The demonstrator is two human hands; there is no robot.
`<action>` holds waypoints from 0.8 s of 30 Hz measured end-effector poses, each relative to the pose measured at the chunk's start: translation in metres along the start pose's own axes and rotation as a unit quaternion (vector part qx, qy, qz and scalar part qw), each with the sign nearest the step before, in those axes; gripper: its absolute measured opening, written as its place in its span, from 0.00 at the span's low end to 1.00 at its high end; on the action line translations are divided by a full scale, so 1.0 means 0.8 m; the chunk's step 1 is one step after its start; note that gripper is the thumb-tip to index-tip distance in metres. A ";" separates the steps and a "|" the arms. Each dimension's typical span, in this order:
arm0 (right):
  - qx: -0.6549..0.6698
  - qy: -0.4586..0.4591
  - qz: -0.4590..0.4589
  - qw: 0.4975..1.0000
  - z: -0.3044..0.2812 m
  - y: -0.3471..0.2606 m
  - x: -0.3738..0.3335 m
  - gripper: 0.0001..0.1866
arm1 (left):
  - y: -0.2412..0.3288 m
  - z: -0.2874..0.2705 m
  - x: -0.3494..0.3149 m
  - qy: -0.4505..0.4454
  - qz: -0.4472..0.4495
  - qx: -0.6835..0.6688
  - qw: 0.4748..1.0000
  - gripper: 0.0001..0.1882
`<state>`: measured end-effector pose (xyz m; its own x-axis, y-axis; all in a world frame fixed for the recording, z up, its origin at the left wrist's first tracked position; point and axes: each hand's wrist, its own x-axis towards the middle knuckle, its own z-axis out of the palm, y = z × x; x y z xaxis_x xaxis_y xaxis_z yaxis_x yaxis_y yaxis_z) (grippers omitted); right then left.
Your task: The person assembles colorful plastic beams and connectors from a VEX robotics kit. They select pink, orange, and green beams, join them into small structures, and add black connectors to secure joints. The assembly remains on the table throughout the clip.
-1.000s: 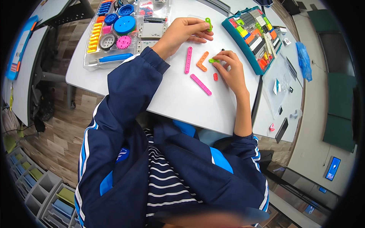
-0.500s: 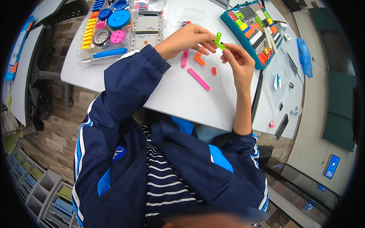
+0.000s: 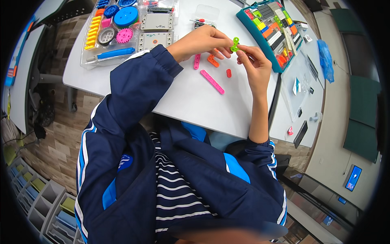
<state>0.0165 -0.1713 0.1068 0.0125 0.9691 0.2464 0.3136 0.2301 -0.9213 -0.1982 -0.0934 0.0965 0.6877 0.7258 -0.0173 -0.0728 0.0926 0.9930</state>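
Above the white table (image 3: 183, 97), my left hand (image 3: 203, 42) and my right hand (image 3: 256, 67) meet at their fingertips. Both pinch a small lime-green plastic building link (image 3: 235, 44); whether it is one part or two pressed together cannot be made out. Just under the hands lie an orange L-shaped beam (image 3: 213, 62) and a short pink beam (image 3: 197, 62), the latter close to my left wrist. Nearer to me, a long pink beam (image 3: 212, 82) rests at a slant, with a short red beam (image 3: 228, 73) to its right.
At the left stands a clear case (image 3: 84, 61) of gears, wheels and grey modules. A small clear box (image 3: 208, 11) with dark bits sits at the back. On the right are a teal tray (image 3: 256, 44) packed with coloured parts, a neighbouring table (image 3: 280, 126) and a blue bag (image 3: 326, 61).
The two green links, seen at an angle to each other before, now overlap and look closer together. My fingertips have drawn slightly nearer; the beams on the table lie as before.
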 end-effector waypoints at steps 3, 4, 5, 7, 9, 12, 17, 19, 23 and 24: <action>0.003 -0.003 0.009 1.000 0.000 -0.001 0.000 0.11 | -0.006 0.001 0.001 -0.007 0.016 -0.001 1.000 0.20; 0.008 -0.003 0.014 1.000 0.000 -0.002 0.000 0.12 | -0.007 0.001 0.002 -0.007 0.015 -0.006 1.000 0.20; 0.017 -0.003 0.020 1.000 0.000 -0.002 -0.001 0.12 | -0.008 0.001 0.002 -0.003 0.008 -0.005 1.000 0.19; 0.036 -0.001 0.035 0.999 0.000 -0.004 -0.001 0.13 | -0.009 0.003 0.002 0.001 0.012 -0.012 1.000 0.18; 0.064 0.009 0.048 0.997 0.000 -0.004 -0.002 0.14 | -0.008 0.004 0.003 0.006 0.013 -0.011 1.000 0.18; 0.102 0.019 0.067 0.992 -0.001 -0.002 -0.002 0.15 | -0.007 0.005 0.002 0.000 0.014 -0.004 1.000 0.18; 0.138 0.017 0.096 0.986 -0.004 0.004 0.000 0.16 | -0.009 0.007 0.004 0.000 0.011 0.008 1.000 0.19; 0.142 0.019 0.112 0.983 -0.005 0.004 0.000 0.16 | -0.012 0.007 0.005 0.006 0.017 0.006 1.000 0.19; 0.120 -0.005 0.115 0.986 -0.001 0.003 -0.003 0.17 | -0.020 0.008 0.009 0.000 0.028 -0.004 1.000 0.18; 0.111 -0.007 0.113 0.987 0.000 0.003 -0.003 0.17 | -0.023 0.008 0.010 0.003 0.040 -0.001 0.999 0.18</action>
<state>0.0170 -0.1732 0.1037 0.0441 0.9988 0.0231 0.0886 0.0192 -0.9959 -0.1867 -0.0940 0.0791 0.6752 0.7351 0.0609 -0.1289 0.0364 0.9910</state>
